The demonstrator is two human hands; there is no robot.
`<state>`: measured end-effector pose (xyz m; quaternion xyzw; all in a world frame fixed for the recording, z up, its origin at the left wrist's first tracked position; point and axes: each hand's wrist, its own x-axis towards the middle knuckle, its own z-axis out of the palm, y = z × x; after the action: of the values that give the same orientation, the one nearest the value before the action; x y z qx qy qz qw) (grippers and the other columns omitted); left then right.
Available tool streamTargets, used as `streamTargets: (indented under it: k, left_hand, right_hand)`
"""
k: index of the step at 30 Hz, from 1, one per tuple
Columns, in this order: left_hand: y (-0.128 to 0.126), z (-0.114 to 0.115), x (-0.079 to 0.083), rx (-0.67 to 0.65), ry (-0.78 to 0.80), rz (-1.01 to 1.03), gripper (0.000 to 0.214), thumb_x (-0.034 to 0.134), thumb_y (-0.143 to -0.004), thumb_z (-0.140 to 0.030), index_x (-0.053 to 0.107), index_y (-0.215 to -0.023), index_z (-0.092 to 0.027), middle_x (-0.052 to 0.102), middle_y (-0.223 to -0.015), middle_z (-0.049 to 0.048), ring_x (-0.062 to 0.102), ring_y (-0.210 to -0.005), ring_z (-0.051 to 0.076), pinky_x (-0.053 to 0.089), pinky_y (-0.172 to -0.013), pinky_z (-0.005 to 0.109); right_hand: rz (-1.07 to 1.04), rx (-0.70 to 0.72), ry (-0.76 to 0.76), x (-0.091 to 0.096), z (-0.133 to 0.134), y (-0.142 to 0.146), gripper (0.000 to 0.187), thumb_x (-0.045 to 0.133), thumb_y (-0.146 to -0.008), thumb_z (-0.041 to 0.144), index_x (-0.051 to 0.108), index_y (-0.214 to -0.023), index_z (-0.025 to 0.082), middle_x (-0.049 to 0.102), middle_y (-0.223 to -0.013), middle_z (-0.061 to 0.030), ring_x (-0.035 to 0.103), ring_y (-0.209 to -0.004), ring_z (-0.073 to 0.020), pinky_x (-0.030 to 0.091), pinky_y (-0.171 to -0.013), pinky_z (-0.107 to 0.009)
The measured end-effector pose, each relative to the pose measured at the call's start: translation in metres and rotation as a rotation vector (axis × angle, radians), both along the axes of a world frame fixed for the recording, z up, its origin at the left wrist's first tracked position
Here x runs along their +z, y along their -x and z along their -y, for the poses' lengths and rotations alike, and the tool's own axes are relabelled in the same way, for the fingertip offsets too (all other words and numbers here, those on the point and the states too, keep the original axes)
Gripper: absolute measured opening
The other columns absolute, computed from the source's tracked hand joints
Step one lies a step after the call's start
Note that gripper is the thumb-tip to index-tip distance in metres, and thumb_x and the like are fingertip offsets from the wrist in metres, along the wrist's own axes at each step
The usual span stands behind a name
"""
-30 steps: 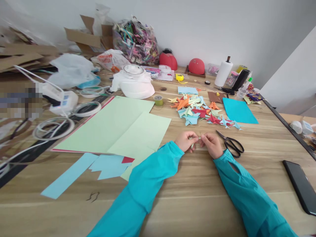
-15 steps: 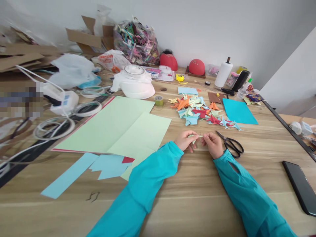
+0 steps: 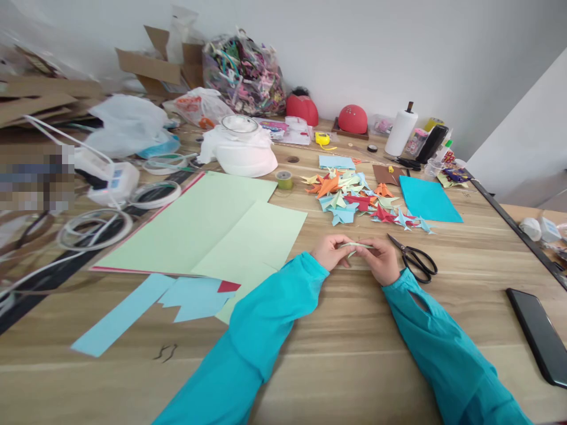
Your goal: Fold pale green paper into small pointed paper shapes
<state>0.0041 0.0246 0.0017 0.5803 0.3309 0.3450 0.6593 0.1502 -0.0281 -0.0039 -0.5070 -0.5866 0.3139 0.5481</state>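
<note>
My left hand [image 3: 330,252] and my right hand [image 3: 383,260] meet over the wooden table, both pinching a small folded piece of pale green paper [image 3: 355,246] between their fingertips. Both arms wear teal sleeves. Black scissors [image 3: 414,257] lie just right of my right hand. A pile of folded paper shapes [image 3: 354,198] in orange, red, blue and green sits beyond the hands.
Large pale green sheets [image 3: 208,227] lie to the left, with light blue offcuts [image 3: 155,304] nearer me. A teal sheet [image 3: 427,199] and a paper towel roll [image 3: 400,131] are at the right, a dark phone [image 3: 538,333] by the right edge. Bags, boxes and tape rolls crowd the back left.
My hands have drawn closer together on the small green paper, which now lies flatter between the fingertips. Nothing else has moved.
</note>
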Motion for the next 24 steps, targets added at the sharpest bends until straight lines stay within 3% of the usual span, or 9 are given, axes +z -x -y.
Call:
streamTargets:
  k: [7, 11, 18, 24]
  left_hand:
    - [-0.0008, 0.0027, -0.0016, 0.063, -0.038, 0.016, 0.031, 0.073, -0.058, -0.034, 0.064, -0.077, -0.011, 0.065, -0.072, 0.0036, 0.058, -0.053, 0.011, 0.051, -0.049, 0.024]
    - [-0.0008, 0.0018, -0.0023, 0.114, -0.157, 0.030, 0.024, 0.070, -0.062, -0.031, 0.064, -0.075, -0.011, 0.061, -0.065, 0.0018, 0.054, -0.052, 0.010, 0.048, -0.053, 0.023]
    - [0.0017, 0.0005, 0.0009, 0.121, -0.340, -0.036, 0.016, 0.065, -0.068, -0.029, 0.066, -0.069, -0.014, 0.062, -0.073, 0.0046, 0.056, -0.059, 0.012, 0.046, -0.055, 0.022]
    - [0.0038, 0.0009, 0.0041, 0.124, -0.406, -0.091, 0.011, 0.064, -0.067, -0.025, 0.067, -0.065, -0.015, 0.062, -0.069, 0.0044, 0.056, -0.065, 0.014, 0.043, -0.059, 0.023]
  right_hand:
    - [0.060, -0.012, -0.066, 0.0027, -0.0006, -0.0024, 0.017, 0.064, -0.074, 0.039, 0.071, -0.074, 0.023, 0.066, -0.070, -0.0032, 0.059, -0.066, -0.0168, 0.048, -0.062, -0.031]
    - [0.062, -0.044, -0.060, 0.0032, -0.0001, -0.0021, 0.018, 0.064, -0.073, 0.039, 0.070, -0.071, 0.022, 0.066, -0.069, -0.0034, 0.059, -0.065, -0.0167, 0.048, -0.063, -0.030]
    - [0.124, -0.032, 0.004, 0.0044, 0.0024, -0.0007, 0.023, 0.060, -0.075, 0.041, 0.067, -0.080, 0.019, 0.065, -0.077, -0.0057, 0.060, -0.072, -0.0183, 0.048, -0.062, -0.029]
    - [0.225, 0.011, -0.059, 0.0027, 0.0015, -0.0014, 0.022, 0.057, -0.079, 0.041, 0.067, -0.078, 0.020, 0.065, -0.072, -0.0047, 0.059, -0.071, -0.0186, 0.047, -0.068, -0.031]
